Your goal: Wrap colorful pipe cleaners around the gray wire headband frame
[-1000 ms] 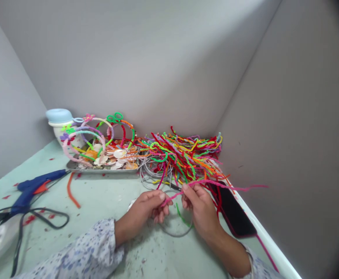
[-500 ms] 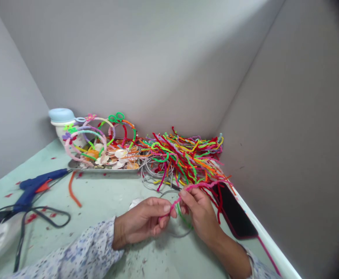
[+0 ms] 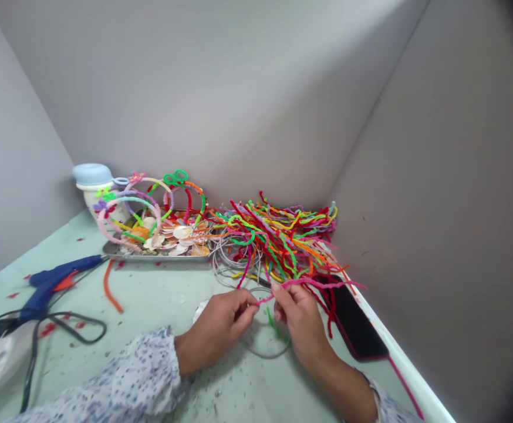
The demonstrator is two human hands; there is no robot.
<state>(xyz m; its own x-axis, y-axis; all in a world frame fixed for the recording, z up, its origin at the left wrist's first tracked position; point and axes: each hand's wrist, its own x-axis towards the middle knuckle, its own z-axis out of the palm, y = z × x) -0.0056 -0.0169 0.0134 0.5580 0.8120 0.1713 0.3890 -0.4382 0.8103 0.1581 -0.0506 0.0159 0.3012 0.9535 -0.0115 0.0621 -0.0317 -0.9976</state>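
Between my two hands runs a pink pipe cleaner (image 3: pixel 322 284), its long free end sticking out to the right past my right hand. My left hand (image 3: pixel 219 325) pinches it near the left end, with the knuckles turned up. Thumb and fingers of my right hand (image 3: pixel 299 317) grip it further along. Below and between the hands lies a thin grey wire ring (image 3: pixel 267 356) with a green pipe cleaner piece (image 3: pixel 275 328) on it, partly hidden by my right hand. A small white thing (image 3: pixel 199 310) peeks out behind my left hand.
A heap of coloured pipe cleaners (image 3: pixel 283 235) lies at the back beside coiled wire (image 3: pixel 234 257). Finished hoops (image 3: pixel 157 212) stand in a metal tray (image 3: pixel 164 258) of shells. A blue glue gun (image 3: pixel 47 288), white-and-blue bottle (image 3: pixel 95 197), orange piece (image 3: pixel 112 288) and phone (image 3: pixel 357 323) lie around.
My left hand has rolled over, knuckles now up, still pinching the pink pipe cleaner. The free end has swung out further right, and more of the wire ring shows.
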